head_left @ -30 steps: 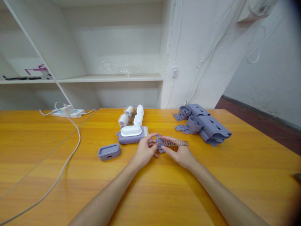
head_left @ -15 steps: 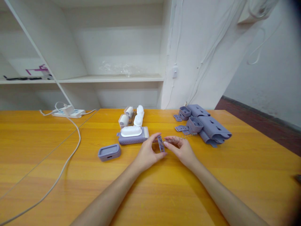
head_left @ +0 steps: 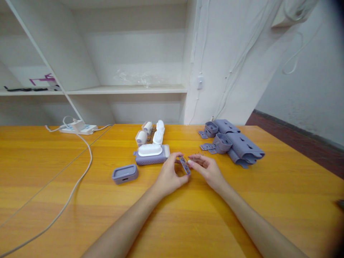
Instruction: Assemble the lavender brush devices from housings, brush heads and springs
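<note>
Between the thumb and fingers of my left hand (head_left: 168, 175) is a small purple-grey plastic plate (head_left: 184, 165), tilted, its slotted face turned right. My right hand (head_left: 209, 172) pinches a thin metal spring (head_left: 199, 155) close to the plate. Parts of the spring are hidden behind my fingers, and I cannot tell whether it touches the plate. Just behind my left hand lies a purple-grey dispenser body (head_left: 152, 159) with a white bristled brush head (head_left: 149, 149) on top. Left of my left hand rests a hollow purple-grey oval cap (head_left: 125, 174).
White rollers (head_left: 141, 137) in clear covers, dark springs and white brush pieces (head_left: 158, 136) lie at the back. Purple-grey sleeves (head_left: 245, 147), oval cups (head_left: 222, 142) and flat plates (head_left: 208, 146) are stacked right. A power strip (head_left: 80, 128) and its cable (head_left: 86, 168) occupy the left.
The plate has tilted, its lower edge swinging right. The spring's coils, which trailed right past my right hand, now show less and sit nearer my fingertips. The other parts have stayed put.
</note>
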Motion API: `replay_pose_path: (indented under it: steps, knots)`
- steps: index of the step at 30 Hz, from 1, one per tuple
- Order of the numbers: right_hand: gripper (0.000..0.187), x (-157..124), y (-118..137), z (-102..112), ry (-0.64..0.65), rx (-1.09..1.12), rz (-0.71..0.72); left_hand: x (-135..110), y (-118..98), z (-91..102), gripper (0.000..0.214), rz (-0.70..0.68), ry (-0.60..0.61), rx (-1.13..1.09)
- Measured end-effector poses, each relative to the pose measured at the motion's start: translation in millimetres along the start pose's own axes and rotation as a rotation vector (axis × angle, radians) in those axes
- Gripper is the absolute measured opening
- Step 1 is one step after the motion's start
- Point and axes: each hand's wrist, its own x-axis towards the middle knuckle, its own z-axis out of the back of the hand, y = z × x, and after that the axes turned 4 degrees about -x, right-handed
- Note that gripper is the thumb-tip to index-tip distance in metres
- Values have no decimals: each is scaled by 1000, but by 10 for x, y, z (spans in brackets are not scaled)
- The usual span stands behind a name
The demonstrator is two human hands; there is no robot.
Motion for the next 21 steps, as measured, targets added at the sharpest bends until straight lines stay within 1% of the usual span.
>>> replay_pose_path:
  steps: [5,12,15,18,21]
  knots:
    - [28,15,-30,-3,-12,-58,49,-4,-27,0,54,-79,9,51]
    - [23,12,-22,-3,-15,-146,103,-4,4,-20,57,10,-31,24]
    - [23,8,-4,-9,-28,-158,96,-1,18,-22,58,0,-27,31]
    - [25,5,-3,-17,-37,-123,71,3,20,-21,57,-12,-25,33]
    - [29,-8,4,-36,-1,-128,46,10,21,-18,55,-51,-47,38]
